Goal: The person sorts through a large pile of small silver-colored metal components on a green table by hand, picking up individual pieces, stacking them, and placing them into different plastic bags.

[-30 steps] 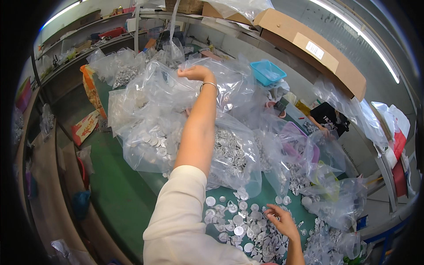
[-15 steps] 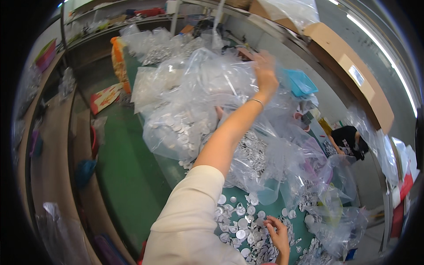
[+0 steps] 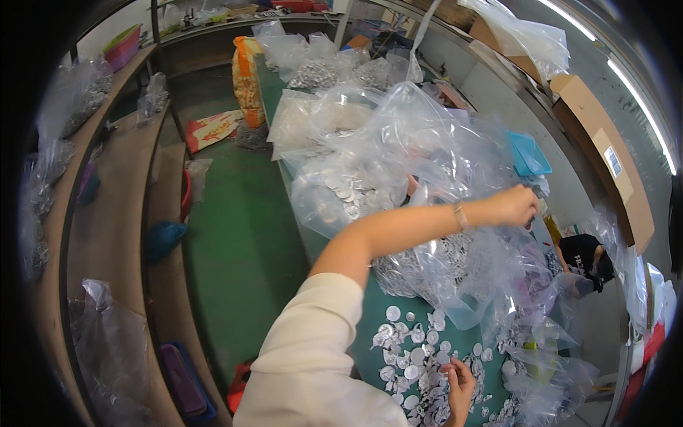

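My left hand [image 3: 518, 206] is stretched far to the right above the clear plastic bags. Its fingers are closed around a small dark thing that I cannot make out. Below it lies a clear bag [image 3: 455, 260] of small silvery metal pieces. Low in the view, my right hand [image 3: 460, 388] is at the edge of a loose heap of flat silver metal pieces [image 3: 413, 370], many of them round like medallions. Its fingers are loosely bent, thumb and forefinger a little apart, with nothing plainly held. The heap lies on a green tabletop [image 3: 366, 327].
More clear bags of metal pieces [image 3: 348, 192] cover the table's far part. A blue plastic basket [image 3: 528, 154] stands behind my left hand. Cardboard boxes [image 3: 605, 156] line the right-hand shelf. Wooden shelves [image 3: 114, 235] run along the left, and an orange sack [image 3: 247, 82] stands at the far table edge.
My left hand has swung right and nearer, from over the far bags to beside the blue basket, and its fingers are now closed. My right hand stays by the heap. The view has shifted.
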`<state>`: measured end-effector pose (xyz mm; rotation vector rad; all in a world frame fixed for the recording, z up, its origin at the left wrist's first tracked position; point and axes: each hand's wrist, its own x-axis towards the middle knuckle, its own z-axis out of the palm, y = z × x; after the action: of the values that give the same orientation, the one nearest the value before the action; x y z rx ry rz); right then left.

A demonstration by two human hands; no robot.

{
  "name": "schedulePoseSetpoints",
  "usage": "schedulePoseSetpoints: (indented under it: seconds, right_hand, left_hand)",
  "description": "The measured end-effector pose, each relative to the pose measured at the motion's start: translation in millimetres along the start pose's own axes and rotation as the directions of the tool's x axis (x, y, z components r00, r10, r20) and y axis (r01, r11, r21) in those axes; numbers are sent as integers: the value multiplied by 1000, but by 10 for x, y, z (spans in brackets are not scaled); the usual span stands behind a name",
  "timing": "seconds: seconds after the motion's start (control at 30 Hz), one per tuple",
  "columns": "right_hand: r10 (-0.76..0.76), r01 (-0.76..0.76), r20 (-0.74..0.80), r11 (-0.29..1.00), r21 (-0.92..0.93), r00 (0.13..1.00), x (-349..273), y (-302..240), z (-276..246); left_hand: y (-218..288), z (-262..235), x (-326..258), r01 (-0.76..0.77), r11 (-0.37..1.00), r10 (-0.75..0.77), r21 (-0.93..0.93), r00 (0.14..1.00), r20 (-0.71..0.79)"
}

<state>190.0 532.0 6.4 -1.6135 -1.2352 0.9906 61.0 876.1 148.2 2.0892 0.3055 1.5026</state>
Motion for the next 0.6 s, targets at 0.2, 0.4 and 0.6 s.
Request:
schedulePoseSetpoints:
  seconds: [0.2,0.4,0.6]
  right_hand:
    - [157,-165,-53,956,-242,986,-342,-100,231]
    - [4,-15,-29,926,-376,1000,-391,34,327]
    - [129,-136,-71,984,-114,989,-446,366,359]
  left_hand:
    - [365,-1356,-1121,-299,950,258,85,608,-751]
    - [-1299,-2287,-2142,606,210,-406,767,768,-496]
    - [-1169,-2053,-2111,485,235,-615,842,746,-258]
